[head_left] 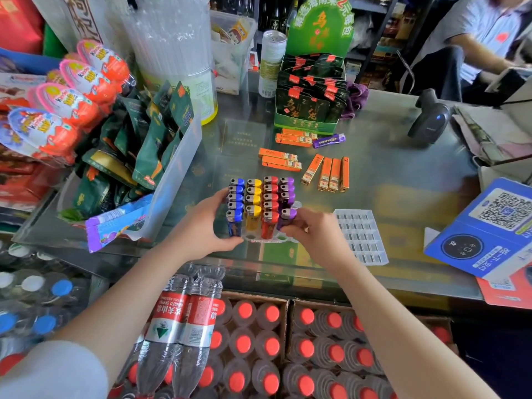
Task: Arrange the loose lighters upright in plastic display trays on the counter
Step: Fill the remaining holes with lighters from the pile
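A clear plastic display tray is lying at the centre of the glass tabletop, filled with upright lighters in four columns: blue, yellow, red and purple. The tray's 9 o'clock edge is being gripped by the left hand, thumb curled at the near corner, fingers wrapped beside the blue column. A purple lighter at the front of the purple column is being pinched by the right hand, at the tray's 3 o'clock side. Just beyond that hand, at 3 o'clock, an empty display tray is lying flat. Loose orange lighters are lying at 1 o'clock from the filled tray, well apart from both hands.
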{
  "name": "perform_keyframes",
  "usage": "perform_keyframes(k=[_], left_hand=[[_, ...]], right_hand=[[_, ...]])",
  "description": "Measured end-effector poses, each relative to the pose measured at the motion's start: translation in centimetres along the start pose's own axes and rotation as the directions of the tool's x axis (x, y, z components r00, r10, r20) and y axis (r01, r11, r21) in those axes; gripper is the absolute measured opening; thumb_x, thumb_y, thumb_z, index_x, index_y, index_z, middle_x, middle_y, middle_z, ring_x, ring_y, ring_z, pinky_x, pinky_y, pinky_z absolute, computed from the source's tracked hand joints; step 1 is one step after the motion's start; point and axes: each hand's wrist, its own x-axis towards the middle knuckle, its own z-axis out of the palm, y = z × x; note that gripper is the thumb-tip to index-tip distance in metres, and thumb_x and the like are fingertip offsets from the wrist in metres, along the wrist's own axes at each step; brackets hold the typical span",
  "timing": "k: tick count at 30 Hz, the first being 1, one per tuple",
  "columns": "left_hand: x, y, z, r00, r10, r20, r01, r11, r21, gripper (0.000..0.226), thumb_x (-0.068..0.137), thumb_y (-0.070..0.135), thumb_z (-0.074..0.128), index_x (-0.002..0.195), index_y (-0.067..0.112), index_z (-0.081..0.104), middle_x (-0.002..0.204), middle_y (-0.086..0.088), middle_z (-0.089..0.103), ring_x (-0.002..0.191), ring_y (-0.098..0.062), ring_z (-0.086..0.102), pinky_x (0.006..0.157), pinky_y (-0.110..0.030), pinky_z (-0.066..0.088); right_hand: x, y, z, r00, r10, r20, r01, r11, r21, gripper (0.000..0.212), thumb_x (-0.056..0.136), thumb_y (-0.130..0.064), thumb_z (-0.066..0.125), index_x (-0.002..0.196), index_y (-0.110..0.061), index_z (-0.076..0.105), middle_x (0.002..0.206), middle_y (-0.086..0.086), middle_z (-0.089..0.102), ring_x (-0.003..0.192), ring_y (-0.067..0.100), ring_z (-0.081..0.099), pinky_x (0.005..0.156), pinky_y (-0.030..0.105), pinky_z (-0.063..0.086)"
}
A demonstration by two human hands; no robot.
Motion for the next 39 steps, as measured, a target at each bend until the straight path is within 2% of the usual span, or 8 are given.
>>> perform_keyframes(k=[6,11,16,20,25,29,35,39], left_hand=[[0.6,0.4,-0.2,1.0,0.005,0.016,-0.005,1.0,-0.005,0.08,0.065,0.02,0.079,0.132,0.031,0.038,0.11,0.032,0.047,0.101,0.009,0.045,0.078,0.002,0.032],[1.1,0.6,-0.1,1.0,-0.011,0.003,0.011,1.0,0.004,0.079,0.065,0.019,0.079,0.131,0.031,0.038,0.105,0.031,0.047,0.099,0.003,0.048,0.076,0.0,0.031],[1.8,0.8,-0.3,1.0,-0.014,0.012,0.014,1.0,-0.013,0.076,0.065,0.016,0.079,0.127,0.035,0.038,0.102,0.034,0.047,0.091,0.009,0.049,0.075,0.002,0.032],[2.2,0.8,-0.2,1.0,-0.01,0.02,0.01,1.0,-0.015,0.069,0.064,0.018,0.079,0.11,0.049,0.037,0.101,0.035,0.049,0.094,0.019,0.048,0.076,0.001,0.034],[2.7,0.8,-0.2,1.0,0.001,0.027,-0.001,1.0,-0.023,0.066,0.063,0.019,0.08,0.102,0.053,0.039,0.098,0.039,0.053,0.098,0.02,0.047,0.076,0.003,0.033],[3.3,0.4,0.2,1.0,-0.008,0.02,0.009,0.999,-0.05,0.068,0.063,0.02,0.08,0.109,0.051,0.039,0.105,0.036,0.053,0.102,0.017,0.048,0.079,0.002,0.034],[3.9,0.0,0.2,1.0,-0.007,0.028,0.009,0.997,-0.074,0.065,0.062,0.013,0.081,0.108,0.043,0.046,0.105,0.035,0.056,0.096,0.011,0.055,0.077,-0.003,0.037],[4.1,-0.2,0.2,1.0,-0.007,0.021,0.009,0.997,-0.076,0.068,0.059,0.015,0.083,0.106,0.045,0.044,0.105,0.04,0.053,0.097,0.014,0.052,0.077,0.0,0.035]], right_hand=[[-0.9,0.0,2.8,0.976,0.006,-0.22,-0.034,0.992,-0.124,0.013,0.085,-0.013,0.062,0.081,-0.001,0.058,0.074,0.012,0.065,0.063,0.023,0.049,0.055,0.027,0.035],[-0.4,-0.4,2.9,0.94,-0.123,-0.317,-0.051,0.872,-0.487,0.024,0.075,-0.018,0.073,0.071,-0.007,0.053,0.065,0.009,0.064,0.063,0.029,0.057,0.053,0.031,0.045],[0.6,0.0,1.4,0.976,-0.086,-0.201,-0.009,0.902,-0.431,0.024,0.076,-0.023,0.072,0.075,-0.006,0.056,0.069,0.008,0.065,0.067,0.028,0.057,0.055,0.032,0.044],[2.1,0.9,-1.9,0.998,0.031,0.058,-0.017,0.974,-0.228,0.024,0.083,-0.012,0.059,0.105,-0.012,0.052,0.088,-0.005,0.058,0.085,0.017,0.054,0.067,0.032,0.046],[6.6,3.4,-3.6,0.947,0.187,-0.259,-0.198,0.98,-0.016,0.024,0.085,0.0,0.04,0.096,-0.007,0.06,0.096,0.01,0.065,0.092,0.026,0.054,0.067,0.028,0.036],[11.9,5.5,-3.6,0.913,0.279,-0.299,-0.333,0.931,-0.148,0.028,0.089,-0.004,0.037,0.108,-0.011,0.056,0.109,0.013,0.062,0.098,0.032,0.054,0.074,0.037,0.045],[16.0,7.5,-4.1,0.928,0.286,-0.237,-0.369,0.784,-0.499,0.033,0.087,-0.006,0.041,0.118,-0.014,0.05,0.114,0.018,0.055,0.108,0.037,0.048,0.088,0.042,0.038],[16.5,7.5,-3.6,0.906,0.355,-0.232,-0.424,0.736,-0.528,0.024,0.09,-0.013,0.042,0.113,-0.011,0.049,0.119,0.02,0.05,0.112,0.038,0.043,0.091,0.044,0.036]])
